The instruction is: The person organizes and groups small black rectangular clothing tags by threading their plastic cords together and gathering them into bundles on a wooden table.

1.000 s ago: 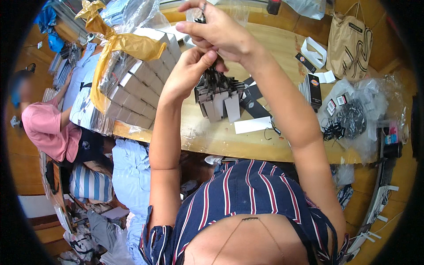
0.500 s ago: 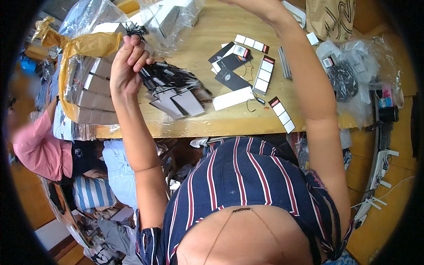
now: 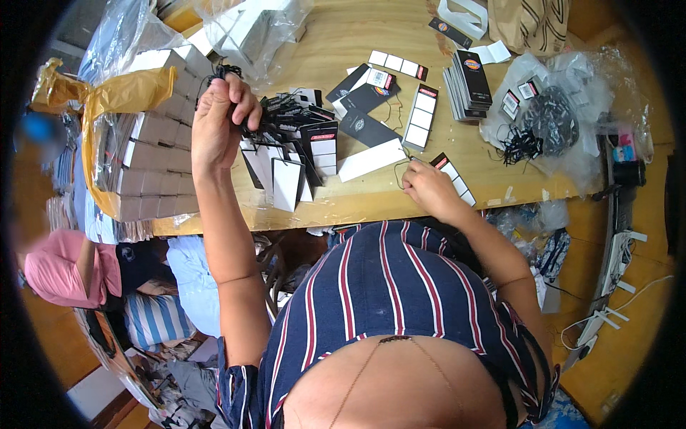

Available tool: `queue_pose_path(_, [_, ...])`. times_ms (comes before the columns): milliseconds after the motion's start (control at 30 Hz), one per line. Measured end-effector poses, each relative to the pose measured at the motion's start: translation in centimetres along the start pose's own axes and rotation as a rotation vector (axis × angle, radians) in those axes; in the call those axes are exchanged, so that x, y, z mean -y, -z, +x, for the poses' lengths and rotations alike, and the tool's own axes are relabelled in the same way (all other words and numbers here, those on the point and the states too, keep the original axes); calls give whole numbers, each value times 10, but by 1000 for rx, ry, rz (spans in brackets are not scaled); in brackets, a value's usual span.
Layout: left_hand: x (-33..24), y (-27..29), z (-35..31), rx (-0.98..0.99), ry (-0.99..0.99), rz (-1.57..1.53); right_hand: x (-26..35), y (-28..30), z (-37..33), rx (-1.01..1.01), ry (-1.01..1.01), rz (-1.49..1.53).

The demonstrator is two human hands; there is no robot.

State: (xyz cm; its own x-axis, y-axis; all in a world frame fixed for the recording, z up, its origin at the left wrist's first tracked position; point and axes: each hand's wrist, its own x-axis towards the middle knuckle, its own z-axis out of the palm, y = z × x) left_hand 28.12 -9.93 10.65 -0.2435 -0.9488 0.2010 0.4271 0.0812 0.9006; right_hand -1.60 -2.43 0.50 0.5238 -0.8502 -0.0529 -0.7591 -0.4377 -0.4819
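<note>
My left hand is closed round the gathered black strings of a bunch of hang tags. The black and white tags fan out below and beside it over the table. Near the front edge, my right hand has its fingertips pinched on a thin dark string, at the end of a blank white tag. What else lies under those fingers is hidden. A black-topped tag with white panels lies against the back of this hand.
Loose tags are scattered mid-table. A stack of black tags stands to the right, next to a clear plastic bag with black strings. Wrapped white bundles line the left. A person in pink is at far left.
My right hand has come back from the table's far side to the string by the white tag. My left hand keeps its hold, and the bunch of tags has spread and shifted.
</note>
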Motion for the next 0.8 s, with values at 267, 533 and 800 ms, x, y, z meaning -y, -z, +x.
queue_pose_path(267, [11, -24, 6, -138, 28, 139, 75, 129, 78, -165, 529, 5])
queue_pose_path(533, [8, -38, 2, -231, -80, 85, 131, 148, 152, -142, 600, -85])
queue_pose_path(800, [-12, -22, -15, -169, -85, 113, 103, 141, 170, -152, 686, 226])
